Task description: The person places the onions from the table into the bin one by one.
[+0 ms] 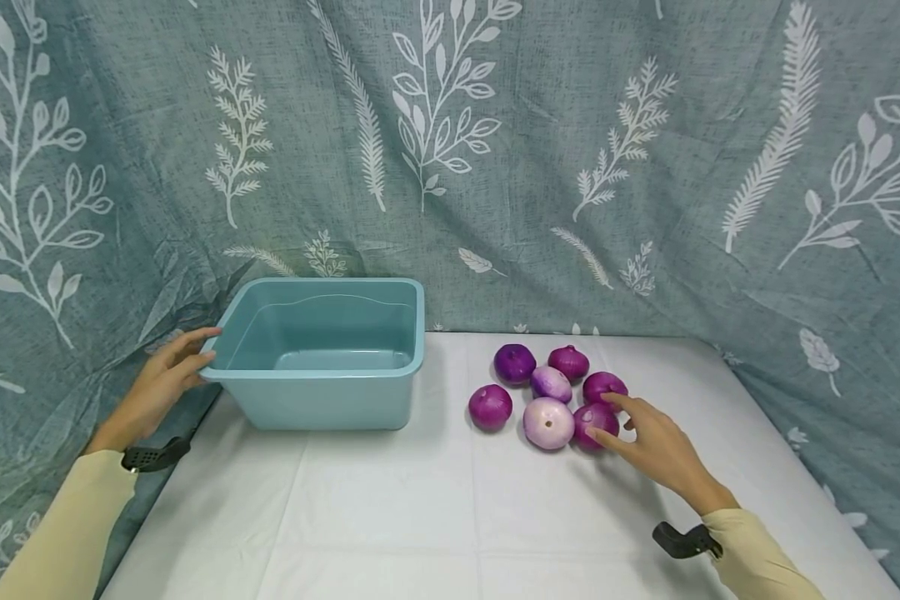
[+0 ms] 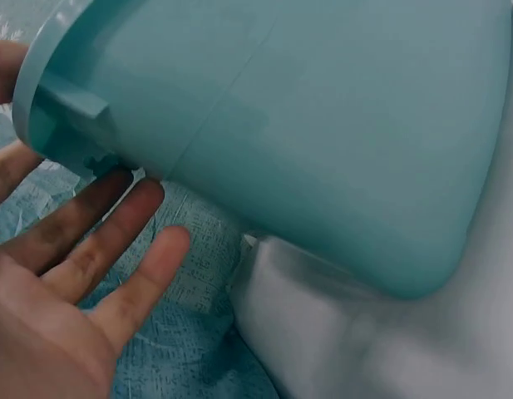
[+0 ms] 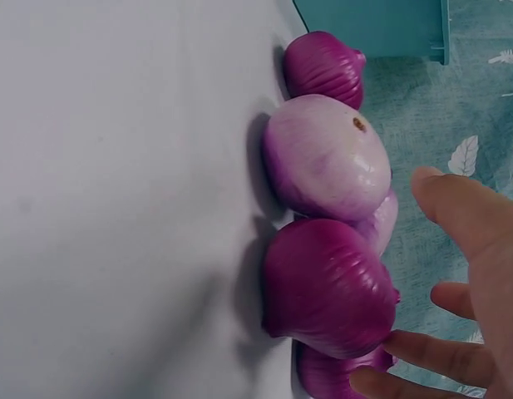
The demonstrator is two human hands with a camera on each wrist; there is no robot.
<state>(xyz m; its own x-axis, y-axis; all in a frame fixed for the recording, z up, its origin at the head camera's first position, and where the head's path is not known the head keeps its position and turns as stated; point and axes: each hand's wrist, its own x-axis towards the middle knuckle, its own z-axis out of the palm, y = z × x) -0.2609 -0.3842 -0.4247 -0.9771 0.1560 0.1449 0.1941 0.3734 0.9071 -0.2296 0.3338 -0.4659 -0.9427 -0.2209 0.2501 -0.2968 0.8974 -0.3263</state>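
1. Right hand: fingers spread wide, nothing held. Thumb on the near side, index on the far side of the front-right purple onion; contact of the fingertips, can't tell. In the right wrist view the thumb stands apart from it.
2. Key relation: that onion sits just left of the right palm and below the fingers, within the thumb-index gap. Right hand is clearly the nearer one; left is well apart, across the bin.
3. Axis: onion roughly round, no real long axis; small nub on top, so stem line looks about upright.
4. Crowding: pale onion right beside it on the left, another purple onion just behind. Judgement: thumb side has more room than the far side.
5. Onion group, seven total, on the white surface, right of the teal bin.
6. Left hand: at bin's left rim, fingers loosely extended, no firm grip visible.
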